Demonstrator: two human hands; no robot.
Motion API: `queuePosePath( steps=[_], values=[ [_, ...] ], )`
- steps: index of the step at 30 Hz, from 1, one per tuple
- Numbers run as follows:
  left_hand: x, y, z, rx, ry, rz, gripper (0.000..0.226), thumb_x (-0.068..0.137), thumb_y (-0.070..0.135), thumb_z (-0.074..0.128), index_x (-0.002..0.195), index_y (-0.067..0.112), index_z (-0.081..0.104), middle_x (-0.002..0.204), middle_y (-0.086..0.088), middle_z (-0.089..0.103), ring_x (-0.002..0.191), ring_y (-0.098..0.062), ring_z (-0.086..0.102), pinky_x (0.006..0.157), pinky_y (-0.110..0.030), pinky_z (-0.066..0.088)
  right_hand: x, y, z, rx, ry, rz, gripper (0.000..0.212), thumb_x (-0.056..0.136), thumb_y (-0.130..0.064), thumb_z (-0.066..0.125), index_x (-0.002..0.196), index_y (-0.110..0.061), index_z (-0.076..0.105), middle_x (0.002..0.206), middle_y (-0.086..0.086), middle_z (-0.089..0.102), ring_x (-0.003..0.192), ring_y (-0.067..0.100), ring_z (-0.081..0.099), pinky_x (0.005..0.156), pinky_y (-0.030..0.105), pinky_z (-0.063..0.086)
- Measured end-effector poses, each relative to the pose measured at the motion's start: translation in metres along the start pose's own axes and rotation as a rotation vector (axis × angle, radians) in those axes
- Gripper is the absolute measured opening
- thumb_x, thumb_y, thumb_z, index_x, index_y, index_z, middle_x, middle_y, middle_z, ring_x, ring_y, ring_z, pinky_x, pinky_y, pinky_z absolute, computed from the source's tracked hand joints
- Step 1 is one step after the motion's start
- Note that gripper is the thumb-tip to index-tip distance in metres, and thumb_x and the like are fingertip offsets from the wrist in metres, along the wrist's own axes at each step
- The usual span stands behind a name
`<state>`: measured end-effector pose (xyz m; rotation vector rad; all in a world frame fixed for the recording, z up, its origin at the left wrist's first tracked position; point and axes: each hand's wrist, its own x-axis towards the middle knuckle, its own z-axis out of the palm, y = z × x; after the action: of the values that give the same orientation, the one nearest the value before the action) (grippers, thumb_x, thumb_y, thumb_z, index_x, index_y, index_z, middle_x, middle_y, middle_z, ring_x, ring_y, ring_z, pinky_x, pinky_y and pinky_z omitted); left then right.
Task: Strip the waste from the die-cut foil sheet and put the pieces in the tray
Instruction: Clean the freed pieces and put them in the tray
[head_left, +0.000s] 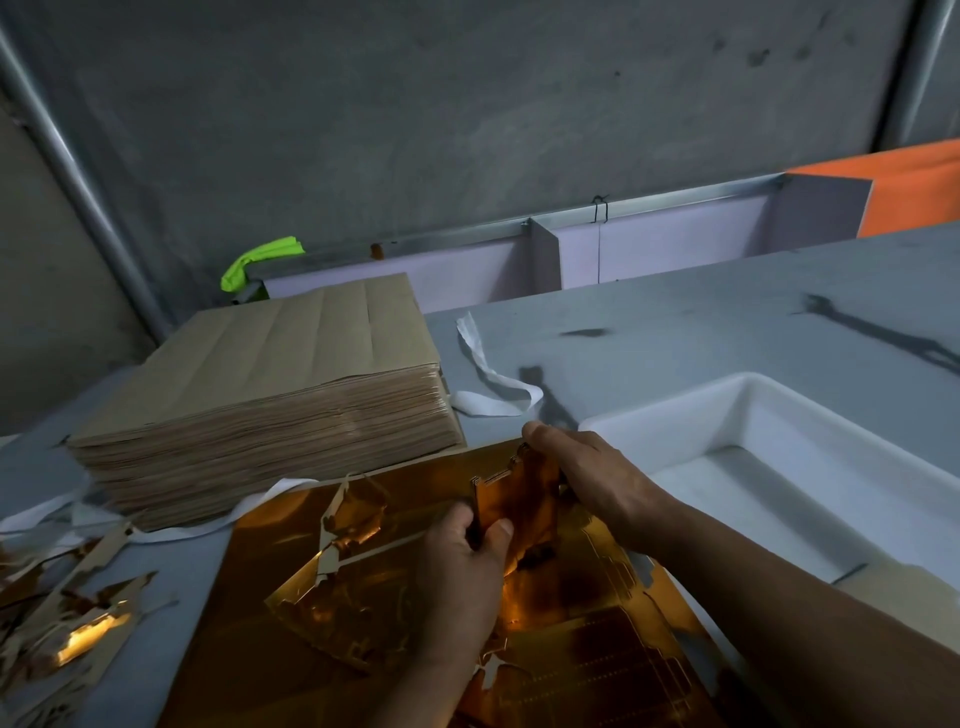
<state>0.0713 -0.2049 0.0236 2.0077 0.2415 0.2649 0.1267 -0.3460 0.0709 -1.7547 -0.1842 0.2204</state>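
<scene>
I held a small bunch of gold pieces (524, 493) standing up on edge between my two hands, just above the big gold sheet (587, 654). My left hand (462, 566) pinched the near bottom end of the bunch, with my thumb on one side and my fingers on the other. My right hand (592, 480) was curled over the far top end and gripped it too. The gold sheet lay flat at the near edge of the tabletop (701, 322), right under my hands. It was shiny and had cut lines in it. A torn bit of waste (343, 519) curled up from the sheet, near its far left corner and to the left of my left hand. The white tray (691, 415) sat on the right side of the tabletop, just beside my right hand and the sheet. A tall pile of brown paper (270, 364) stood near the far left corner, just past the sheet. A white strip (491, 379) lay bent on the tabletop between the pile and the tray. A heap of gold and tan scraps (72, 623) lay by the left edge, close to the near left corner. A green rag (260, 262) hung past the far edge, behind the pile.
</scene>
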Motion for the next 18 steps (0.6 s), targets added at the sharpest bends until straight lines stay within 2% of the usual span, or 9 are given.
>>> queuePosePath(
  steps=[5, 8, 10, 11, 13, 15, 18],
  values=[
    [0.000, 0.001, -0.002, -0.008, -0.004, 0.003, 0.013, 0.091, 0.027, 0.066, 0.079, 0.029, 0.061, 0.080, 0.004, 0.064, 0.067, -0.008, 0.058, 0.057, -0.022, 0.038, 0.000, -0.001, 0.000, -0.018, -0.005, -0.004, 0.030, 0.098, -0.057, 0.039, 0.100, -0.035, 0.060, 0.105, -0.009, 0.063, 0.091, 0.009, 0.060, 0.065, 0.021, 0.045],
    [0.002, 0.002, -0.005, -0.042, -0.017, -0.043, 0.010, 0.090, 0.028, 0.066, 0.081, 0.027, 0.064, 0.079, 0.001, 0.067, 0.071, -0.016, 0.064, 0.062, -0.032, 0.048, -0.001, 0.001, 0.000, 0.031, -0.051, 0.012, 0.052, 0.092, -0.066, 0.039, 0.126, -0.031, 0.057, 0.123, -0.003, 0.061, 0.107, 0.018, 0.060, 0.078, 0.029, 0.050],
    [0.003, 0.006, -0.010, -0.150, -0.023, -0.114, 0.005, 0.090, 0.027, 0.066, 0.085, 0.026, 0.067, 0.079, 0.000, 0.072, 0.072, -0.016, 0.069, 0.066, -0.036, 0.054, -0.003, 0.001, 0.000, 0.084, -0.104, 0.020, 0.064, 0.086, -0.072, 0.044, 0.134, -0.030, 0.053, 0.127, -0.002, 0.060, 0.113, 0.021, 0.059, 0.082, 0.032, 0.053],
    [0.003, 0.007, -0.012, -0.225, -0.030, -0.148, 0.004, 0.091, 0.025, 0.065, 0.088, 0.025, 0.068, 0.079, 0.003, 0.073, 0.071, -0.012, 0.070, 0.065, -0.034, 0.053, -0.004, -0.001, -0.001, 0.081, -0.126, 0.014, 0.060, 0.086, -0.070, 0.047, 0.131, -0.030, 0.054, 0.124, -0.003, 0.061, 0.111, 0.020, 0.061, 0.080, 0.031, 0.054],
    [0.005, 0.010, -0.017, -0.351, -0.046, -0.208, 0.004, 0.093, 0.019, 0.064, 0.092, 0.019, 0.068, 0.079, 0.005, 0.074, 0.070, -0.007, 0.070, 0.065, -0.027, 0.049, -0.004, -0.001, -0.001, 0.003, -0.139, -0.025, 0.037, 0.091, -0.053, 0.058, 0.117, -0.028, 0.060, 0.112, -0.002, 0.065, 0.101, 0.018, 0.064, 0.080, 0.033, 0.056],
    [0.006, 0.013, -0.020, -0.456, -0.057, -0.269, 0.005, 0.092, 0.015, 0.064, 0.096, 0.013, 0.067, 0.084, -0.001, 0.076, 0.076, -0.012, 0.072, 0.070, -0.029, 0.050, -0.002, 0.001, -0.001, -0.108, -0.147, -0.046, 0.017, 0.093, -0.031, 0.064, 0.109, -0.026, 0.062, 0.105, 0.000, 0.068, 0.098, 0.017, 0.066, 0.088, 0.036, 0.056],
    [0.008, 0.013, -0.023, -0.598, -0.074, -0.374, 0.011, 0.090, 0.012, 0.066, 0.101, 0.012, 0.067, 0.097, -0.010, 0.075, 0.094, -0.025, 0.069, 0.080, -0.033, 0.051, -0.003, 0.001, 0.001, -0.257, -0.182, -0.061, 0.016, 0.093, -0.020, 0.065, 0.098, -0.035, 0.061, 0.097, -0.006, 0.068, 0.091, 0.011, 0.068, 0.083, 0.029, 0.057]
  ],
)
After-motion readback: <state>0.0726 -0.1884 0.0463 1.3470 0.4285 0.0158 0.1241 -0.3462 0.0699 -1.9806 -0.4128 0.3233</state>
